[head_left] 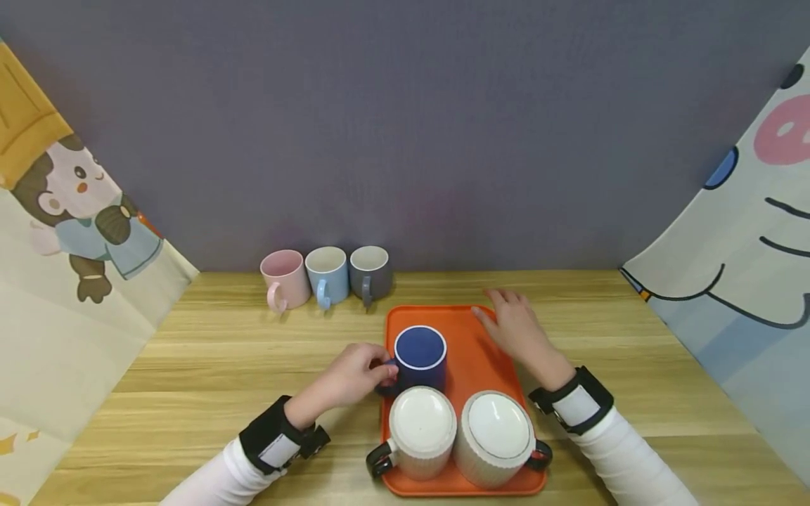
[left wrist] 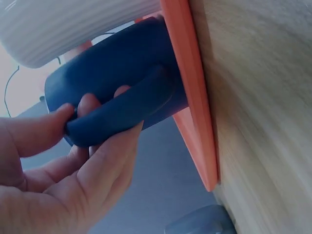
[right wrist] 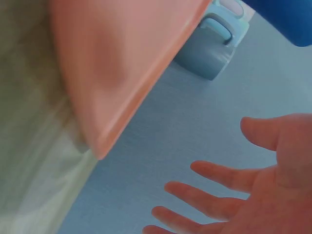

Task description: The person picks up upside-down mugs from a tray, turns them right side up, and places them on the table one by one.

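Observation:
A dark blue mug (head_left: 420, 351) stands upside down on the orange tray (head_left: 477, 337), base upward. My left hand (head_left: 357, 374) holds its handle (left wrist: 122, 109), thumb on one side and fingers curled round the other. Over the tray's far right corner, my right hand (head_left: 519, 332) is spread with nothing in it; the right wrist view shows its fingers (right wrist: 214, 200) straight and apart. Two ribbed off-white mugs with black handles sit upside down at the tray's near end, the left mug (head_left: 422, 432) close against the blue one and the right mug (head_left: 493, 439) beside it.
Left of the tray, by the grey back wall (head_left: 405, 140), a pink mug (head_left: 286, 280), a light blue mug (head_left: 328, 275) and a grey mug (head_left: 371, 273) stand upright in a row. Printed cloths hang at both sides of the wooden table (head_left: 253, 365).

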`<state>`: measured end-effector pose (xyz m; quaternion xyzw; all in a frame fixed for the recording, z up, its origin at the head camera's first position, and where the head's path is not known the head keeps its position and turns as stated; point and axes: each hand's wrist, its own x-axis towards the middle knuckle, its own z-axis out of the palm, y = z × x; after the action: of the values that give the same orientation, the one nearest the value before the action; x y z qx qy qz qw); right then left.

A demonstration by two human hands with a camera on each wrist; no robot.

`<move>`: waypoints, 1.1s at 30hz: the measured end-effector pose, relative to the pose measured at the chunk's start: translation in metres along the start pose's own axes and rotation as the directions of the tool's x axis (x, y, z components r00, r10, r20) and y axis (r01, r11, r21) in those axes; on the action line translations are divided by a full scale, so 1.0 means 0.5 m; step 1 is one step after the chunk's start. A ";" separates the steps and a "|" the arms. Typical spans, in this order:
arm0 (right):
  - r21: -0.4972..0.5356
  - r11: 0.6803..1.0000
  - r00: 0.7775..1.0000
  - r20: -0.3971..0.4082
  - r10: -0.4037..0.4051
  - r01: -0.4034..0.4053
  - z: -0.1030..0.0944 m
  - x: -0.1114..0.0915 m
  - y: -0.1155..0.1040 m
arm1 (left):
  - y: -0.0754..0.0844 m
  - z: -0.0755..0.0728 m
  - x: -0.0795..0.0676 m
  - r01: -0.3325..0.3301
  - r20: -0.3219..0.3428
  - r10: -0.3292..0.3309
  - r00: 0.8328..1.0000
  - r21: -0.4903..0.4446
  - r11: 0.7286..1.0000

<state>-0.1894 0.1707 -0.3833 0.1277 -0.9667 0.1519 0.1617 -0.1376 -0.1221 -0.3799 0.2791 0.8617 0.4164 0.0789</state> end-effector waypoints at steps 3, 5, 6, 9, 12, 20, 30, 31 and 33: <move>0.019 1.000 1.000 0.012 0.013 -0.013 -0.009 0.006 -0.006 | -0.004 0.002 0.005 0.020 -0.052 -0.022 0.998 -0.034 0.999; 0.026 0.999 0.999 0.027 0.027 -0.028 -0.012 0.010 -0.009 | -0.011 0.004 0.010 0.039 -0.090 -0.044 0.995 -0.054 0.998; 0.029 0.999 0.999 0.034 0.032 -0.033 -0.014 0.012 -0.010 | -0.015 0.006 0.012 0.051 -0.113 -0.057 0.992 -0.063 0.997; 0.040 0.999 0.998 0.048 0.033 -0.035 -0.018 0.017 -0.014 | -0.025 0.009 0.019 0.097 -0.179 -0.114 0.977 -0.103 0.990; 0.055 0.998 0.997 0.064 0.033 -0.036 -0.022 0.023 -0.019 | -0.032 0.009 0.025 0.134 -0.229 -0.169 0.959 -0.160 0.978; 0.087 0.994 0.992 0.110 0.063 -0.073 -0.034 0.035 -0.032 | -0.034 0.009 0.041 0.159 -0.266 -0.251 0.931 -0.324 0.932; 0.119 0.989 0.989 0.128 0.074 -0.089 -0.038 0.043 -0.041 | -0.008 0.017 0.072 0.103 -0.289 -0.313 0.905 -0.565 0.819; 0.122 0.988 0.989 0.129 0.073 -0.089 -0.039 0.044 -0.043 | -0.007 0.017 0.075 0.090 -0.296 -0.314 0.902 -0.583 0.808; 0.129 0.988 0.989 0.133 0.072 -0.089 -0.040 0.046 -0.048 | -0.005 0.016 0.081 0.064 -0.307 -0.315 0.898 -0.616 0.785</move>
<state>-0.1978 0.1509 -0.3514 0.1084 -0.9670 0.2145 0.0844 -0.1691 -0.0959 -0.3829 0.0609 0.7101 0.7008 0.0295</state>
